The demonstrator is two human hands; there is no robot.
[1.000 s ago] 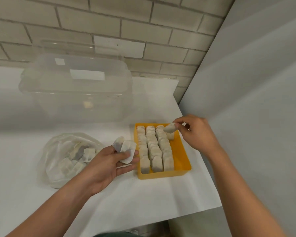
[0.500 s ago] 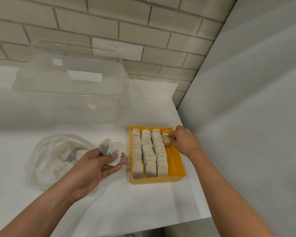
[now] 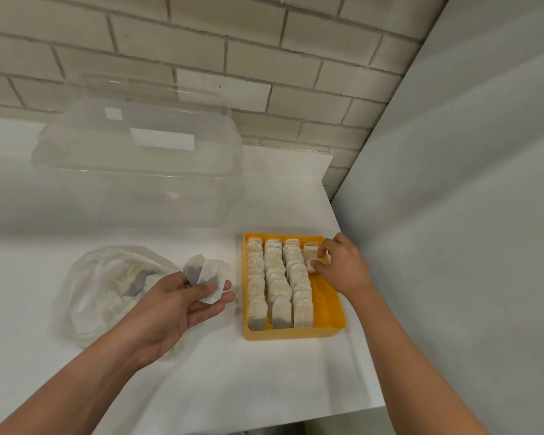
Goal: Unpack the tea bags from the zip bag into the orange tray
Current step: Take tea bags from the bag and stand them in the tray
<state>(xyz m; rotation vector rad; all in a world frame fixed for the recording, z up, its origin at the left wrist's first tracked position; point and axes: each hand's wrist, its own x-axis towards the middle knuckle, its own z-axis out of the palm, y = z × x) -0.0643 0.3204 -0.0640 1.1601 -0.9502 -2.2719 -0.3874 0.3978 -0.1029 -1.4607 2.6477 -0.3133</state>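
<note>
The crumpled clear plastic zip bag [image 3: 107, 290] lies on the white tabletop [image 3: 264, 387], and its near right edge is hidden behind the left hand [image 3: 182, 302]. Through the cloudy film the pale paper tea bags left inside [image 3: 129, 284] blur together, so their number cannot be told. Behind it stands a large clear plastic lidded box [image 3: 139, 171] against the pale brick wall [image 3: 233, 58].

The rectangular orange plastic tray [image 3: 327, 309] sits just right of the left hand, its long axis running away from the person. Three full rows of upright tea bags [image 3: 277, 277] follow that axis, flat faces towards the near and far ends. A fourth row is started at the far right corner, partly covered by the right hand [image 3: 343, 265].

The left hand is palm-up and half open, thumb pinning two white tea bags [image 3: 204, 274] against the fingers, their pointed tops fanned up and away. The right hand reaches in from the right, knuckles up, fingers curled down and pinched on a single small tea bag [image 3: 312, 265] just in front of the one already standing in the corner [image 3: 310, 249]; whether it touches the tray floor cannot be told.
</note>
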